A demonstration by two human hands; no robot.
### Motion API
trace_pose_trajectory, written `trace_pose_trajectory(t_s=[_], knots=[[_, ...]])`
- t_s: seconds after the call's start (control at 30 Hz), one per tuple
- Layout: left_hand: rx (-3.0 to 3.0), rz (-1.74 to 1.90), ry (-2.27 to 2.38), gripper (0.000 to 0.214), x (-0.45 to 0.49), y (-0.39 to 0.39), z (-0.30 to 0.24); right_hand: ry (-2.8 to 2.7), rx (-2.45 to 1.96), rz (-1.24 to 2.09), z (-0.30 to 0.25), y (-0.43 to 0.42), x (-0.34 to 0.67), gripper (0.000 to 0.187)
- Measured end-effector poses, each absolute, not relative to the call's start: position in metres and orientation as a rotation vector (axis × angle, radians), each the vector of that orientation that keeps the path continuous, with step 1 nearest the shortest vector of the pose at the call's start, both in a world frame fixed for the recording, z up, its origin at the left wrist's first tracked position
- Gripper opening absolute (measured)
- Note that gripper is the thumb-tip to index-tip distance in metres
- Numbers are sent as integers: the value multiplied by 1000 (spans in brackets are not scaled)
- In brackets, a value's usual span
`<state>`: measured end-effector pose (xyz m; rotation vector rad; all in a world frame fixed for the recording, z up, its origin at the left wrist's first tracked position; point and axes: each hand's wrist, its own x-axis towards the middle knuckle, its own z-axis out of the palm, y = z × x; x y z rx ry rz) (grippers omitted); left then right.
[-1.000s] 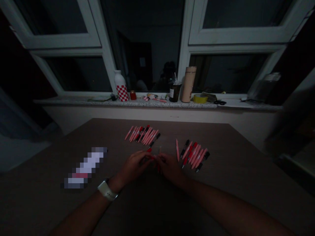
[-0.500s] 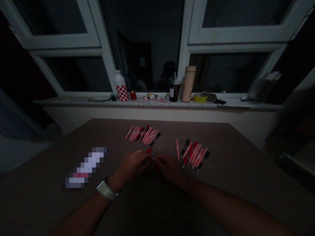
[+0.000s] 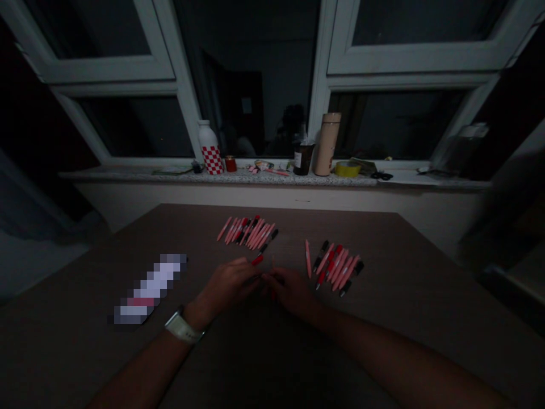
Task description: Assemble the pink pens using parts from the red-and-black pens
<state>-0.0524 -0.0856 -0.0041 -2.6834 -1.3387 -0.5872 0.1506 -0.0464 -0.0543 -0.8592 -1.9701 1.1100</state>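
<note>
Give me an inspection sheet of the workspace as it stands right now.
surface: dark brown table top, pens lying directly on it.
job's things: far group of pink pens; nearer group of pink pens, some with red or black ends; lone pink pen; red pen end by the fingers.
clutter: pixelated object on the table, unreadable.
grippers: left hand, wearing a white watch, and right hand nearly meet; any grip cannot be told.
cables: nothing seen.
surroundings: window sill beyond the table, with a red-checked bottle, tumbler, tape roll and scissors.
</note>
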Motion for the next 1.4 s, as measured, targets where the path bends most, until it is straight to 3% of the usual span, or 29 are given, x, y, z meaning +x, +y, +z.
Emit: trace_pose_trajectory(t_s=[0.6,1.4], knots=[[-2547,-837,-1563,21,-50,-83,-6,-1939,-916,1015,-46,-50,153,40],[-2644,-918,-1505,17,-51,-81,-7,-1908,-919,1068,-39,-52,154,41]])
